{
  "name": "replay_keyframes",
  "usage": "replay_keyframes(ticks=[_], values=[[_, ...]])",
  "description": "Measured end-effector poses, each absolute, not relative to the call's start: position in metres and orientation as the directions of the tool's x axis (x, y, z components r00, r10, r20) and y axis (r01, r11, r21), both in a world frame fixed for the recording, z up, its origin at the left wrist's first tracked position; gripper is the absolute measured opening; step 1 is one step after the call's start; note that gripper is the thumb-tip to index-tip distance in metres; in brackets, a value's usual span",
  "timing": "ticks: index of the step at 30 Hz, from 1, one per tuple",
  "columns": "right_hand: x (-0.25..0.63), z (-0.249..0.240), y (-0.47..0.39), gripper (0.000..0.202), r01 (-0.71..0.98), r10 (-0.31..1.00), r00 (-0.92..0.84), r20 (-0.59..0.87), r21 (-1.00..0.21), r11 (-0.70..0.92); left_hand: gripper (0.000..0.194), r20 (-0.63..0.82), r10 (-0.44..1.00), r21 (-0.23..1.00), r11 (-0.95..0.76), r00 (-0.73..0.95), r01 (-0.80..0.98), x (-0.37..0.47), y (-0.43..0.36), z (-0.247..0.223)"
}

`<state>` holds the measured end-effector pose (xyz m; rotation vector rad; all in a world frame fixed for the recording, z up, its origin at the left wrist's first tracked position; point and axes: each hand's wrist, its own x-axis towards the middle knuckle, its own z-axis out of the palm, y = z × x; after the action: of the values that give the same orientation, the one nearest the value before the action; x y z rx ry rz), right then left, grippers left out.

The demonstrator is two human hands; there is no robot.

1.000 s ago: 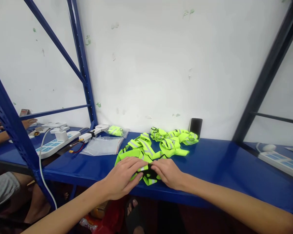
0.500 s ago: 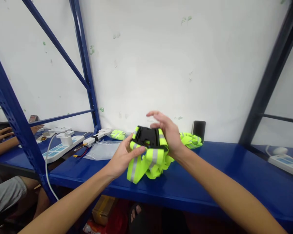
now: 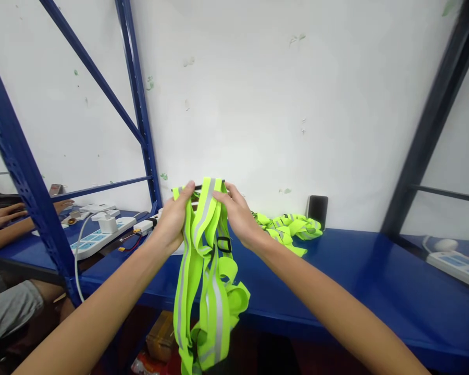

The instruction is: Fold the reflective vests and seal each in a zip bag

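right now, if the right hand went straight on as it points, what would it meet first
Probably the neon straps the right hand holds; beyond them, likely the white wall, though depth is unclear.

We see a brightly lit wall [image 3: 234,114], a soft sheen on the table [image 3: 347,265], deep shadow underneath, and posts [image 3: 15,151] slanting outward.

Left fingers [image 3: 185,194] and right fingers [image 3: 233,195] gripping neon reflective straps [image 3: 219,312], blue bench [image 3: 355,271] behind
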<state>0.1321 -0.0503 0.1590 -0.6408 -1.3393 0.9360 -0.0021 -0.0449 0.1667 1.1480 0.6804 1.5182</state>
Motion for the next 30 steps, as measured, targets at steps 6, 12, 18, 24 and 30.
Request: replay_keyframes(ticks=[6,12,18,24,30], values=[[0.149,0.082,0.010,0.046,-0.159,0.958,-0.284,-0.050,-0.982,-0.098,0.032,0.041,0.995,0.930,-0.005,0.090,-0.368,0.004,0.003,0.085],[0.161,0.028,0.028,0.028,-0.367,0.974,-0.226,-0.001,-0.926,-0.086,0.045,0.092,0.984,0.929,-0.029,0.153,-0.369,0.011,0.031,0.026],[0.162,0.005,0.024,0.031,-0.567,0.927,-0.316,0.202,-0.823,-0.014,0.046,0.101,0.981,0.937,-0.038,0.163,-0.348,0.009,0.039,0.004],[0.161,0.005,0.017,0.038,-0.552,0.938,-0.241,0.251,-0.830,0.080,0.046,0.092,0.983,0.953,-0.041,0.158,-0.300,0.008,0.037,0.007],[0.162,0.002,0.016,0.042,-0.532,0.952,-0.196,0.235,-0.841,0.098,0.039,0.127,0.944,0.951,-0.028,0.305,-0.309,0.004,0.023,0.037]])
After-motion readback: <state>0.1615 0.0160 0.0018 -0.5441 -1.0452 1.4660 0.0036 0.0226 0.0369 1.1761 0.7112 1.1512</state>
